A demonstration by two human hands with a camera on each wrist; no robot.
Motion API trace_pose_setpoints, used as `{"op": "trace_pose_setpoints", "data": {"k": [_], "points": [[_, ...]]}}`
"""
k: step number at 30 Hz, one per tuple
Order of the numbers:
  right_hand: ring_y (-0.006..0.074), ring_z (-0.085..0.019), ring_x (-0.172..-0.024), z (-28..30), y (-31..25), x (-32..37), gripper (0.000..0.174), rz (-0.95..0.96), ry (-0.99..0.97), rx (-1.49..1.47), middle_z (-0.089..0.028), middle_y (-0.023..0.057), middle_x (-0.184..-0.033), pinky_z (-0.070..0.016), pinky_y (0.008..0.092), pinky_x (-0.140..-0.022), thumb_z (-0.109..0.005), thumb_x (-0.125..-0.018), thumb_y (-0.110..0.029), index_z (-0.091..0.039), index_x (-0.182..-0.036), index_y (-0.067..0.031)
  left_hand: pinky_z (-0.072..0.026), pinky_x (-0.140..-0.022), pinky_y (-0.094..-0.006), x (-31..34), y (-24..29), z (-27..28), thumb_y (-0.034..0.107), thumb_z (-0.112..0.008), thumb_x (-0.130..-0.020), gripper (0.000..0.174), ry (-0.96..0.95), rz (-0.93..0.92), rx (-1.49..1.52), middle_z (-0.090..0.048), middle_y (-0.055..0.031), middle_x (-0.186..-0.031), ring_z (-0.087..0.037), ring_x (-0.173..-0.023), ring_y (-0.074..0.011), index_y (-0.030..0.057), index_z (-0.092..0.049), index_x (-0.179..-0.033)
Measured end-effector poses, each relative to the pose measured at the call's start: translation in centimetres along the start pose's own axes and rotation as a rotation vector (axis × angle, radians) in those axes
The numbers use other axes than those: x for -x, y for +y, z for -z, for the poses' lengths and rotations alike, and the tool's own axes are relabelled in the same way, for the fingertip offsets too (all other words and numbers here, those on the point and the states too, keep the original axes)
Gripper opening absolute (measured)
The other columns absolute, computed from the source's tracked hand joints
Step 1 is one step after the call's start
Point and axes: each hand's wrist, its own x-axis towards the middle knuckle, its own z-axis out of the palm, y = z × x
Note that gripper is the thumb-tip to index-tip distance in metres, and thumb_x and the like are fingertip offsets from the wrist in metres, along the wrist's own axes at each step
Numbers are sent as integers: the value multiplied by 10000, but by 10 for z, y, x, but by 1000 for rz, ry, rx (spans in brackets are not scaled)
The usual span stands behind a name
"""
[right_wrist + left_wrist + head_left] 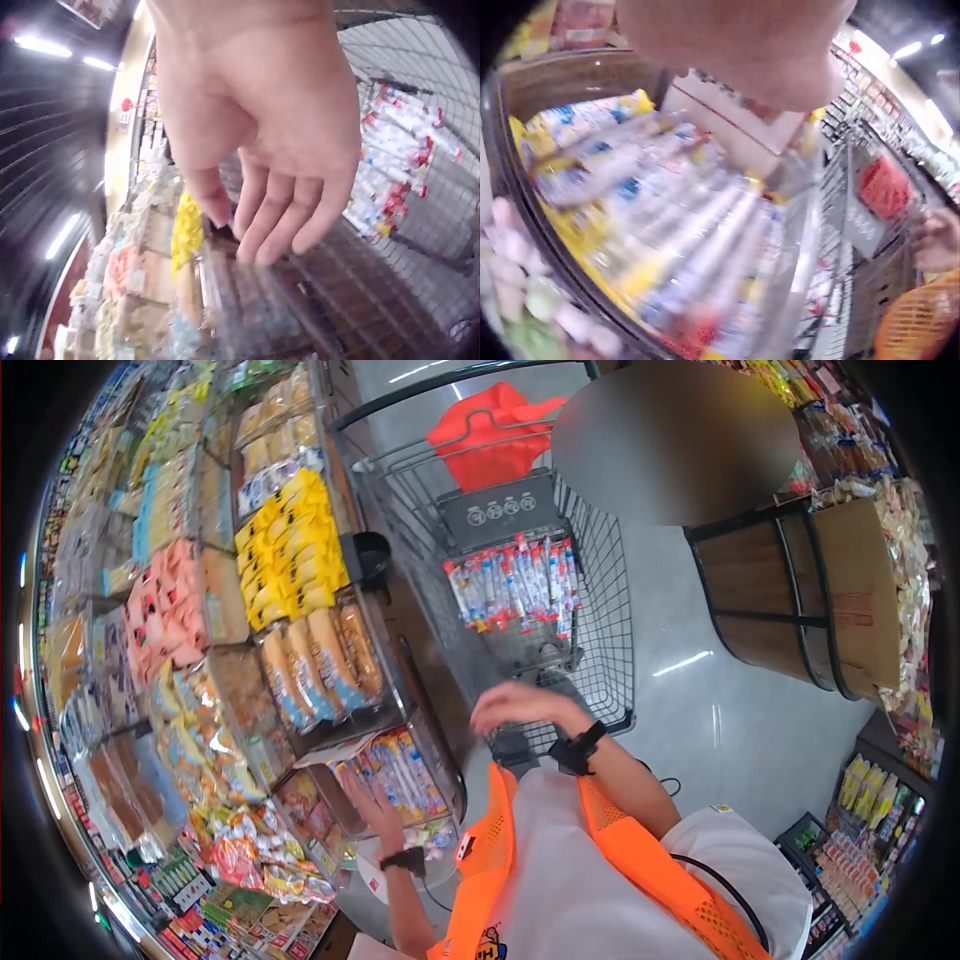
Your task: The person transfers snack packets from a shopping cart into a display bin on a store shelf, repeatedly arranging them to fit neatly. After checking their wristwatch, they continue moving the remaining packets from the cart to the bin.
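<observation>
In the head view the left hand [372,806] reaches over a shelf bin of thin wrapped sticks [402,772]. The left wrist view shows that hand [735,45] above the yellow-and-white packets [667,202], with a white card [724,120] beside it; its fingertips are out of sight there. The right hand [520,707] hovers empty at the cart's near end. In the right wrist view this hand [262,142] hangs with loosely bent fingers. Similar sticks [515,585] with red ends lie in the wire cart [600,590].
Shelves on the left hold yellow bags [292,550], pink bags [165,605] and long wrapped bread [322,660]. A red bag [495,445] is at the cart's far end. A cardboard-lined display stand [855,595] stands right; grey floor [680,620] lies between.
</observation>
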Motion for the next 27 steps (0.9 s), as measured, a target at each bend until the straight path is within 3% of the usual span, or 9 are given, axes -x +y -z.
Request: {"op": "trace_pose_setpoints", "data": {"k": [1,6,10,14,15,18,22,23,27], "points": [[139,-679,-996,32,-6,13,233,9,189,52,-729,78,-1067,-522,275,-886,-604,-985,-185,-677,-1146,-32,-324,-1148,-450,2,26,-11,115,-517,-964,492,24,-62,-46,-449,-215,-1469,-429,-1373,-386,-13,-440,-1432],[129,-669,-912,155,51,-4,367,175,988,2,-719,62,-1014,-527,275,-817,-681,-906,-108,-589,-1248,-11,-539,-906,-410,-71,178,-117,65,-650,-864,527,-536,-388,242,-521,-173,-1395,-609,-1179,-352,79,-529,-1377],[196,-676,-869,242,97,-42,633,-7,1264,199,-680,123,-1050,-535,311,-849,-793,-807,-210,-504,-1322,16,-458,-1032,-413,-147,226,-266,105,-726,-837,697,-467,-206,401,-469,-240,-1433,-536,-1261,-379,3,-412,-1451],[379,-542,-1178,307,105,-67,924,-156,1404,807,-526,249,-1248,-456,451,-1006,-866,-684,-309,-395,-1395,45,-289,-1185,-431,-198,172,-422,267,-833,-749,1031,-513,132,181,-308,-298,-1547,-297,-1456,-408,-80,-237,-1516],[387,-460,-1244,314,89,-72,959,-220,1373,740,-463,257,-1320,-370,462,-1082,-874,-690,-336,-381,-1407,66,-269,-1198,-428,-217,171,-448,310,-855,-722,1095,-464,186,110,-275,-306,-1565,-255,-1481,-410,-93,-221,-1517],[388,-452,-1252,339,88,-98,989,-453,1409,765,-459,247,-1334,-351,464,-1092,-880,-693,-361,-368,-1417,76,-191,-1231,-436,-233,155,-507,406,-886,-660,1210,-541,326,81,-145,-299,-1616,-164,-1508,-422,-85,-204,-1531],[382,-493,-1236,343,114,-111,965,-5,1415,545,-501,264,-1318,-422,457,-1038,-848,-705,-396,-385,-1407,76,-316,-1163,-491,-228,175,-507,442,-886,-634,1189,-524,371,-52,-199,-298,-1582,-221,-1470,-451,-38,-261,-1524],[396,-505,-1232,338,115,-112,967,9,1383,587,-516,276,-1306,-417,464,-1043,-831,-716,-431,-387,-1395,96,-335,-1152,-460,-224,172,-512,440,-887,-638,1144,-450,315,-145,-406,-285,-1461,-385,-1384,-407,-49,-310,-1496],[396,-534,-1233,326,107,-119,972,-137,1247,444,-545,282,-1308,-427,441,-1053,-847,-703,-462,-438,-1367,116,-415,-1081,-465,-218,151,-508,341,-884,-660,1064,-649,473,63,-495,-244,-1395,-502,-1293,-395,0,-319,-1495]]}}
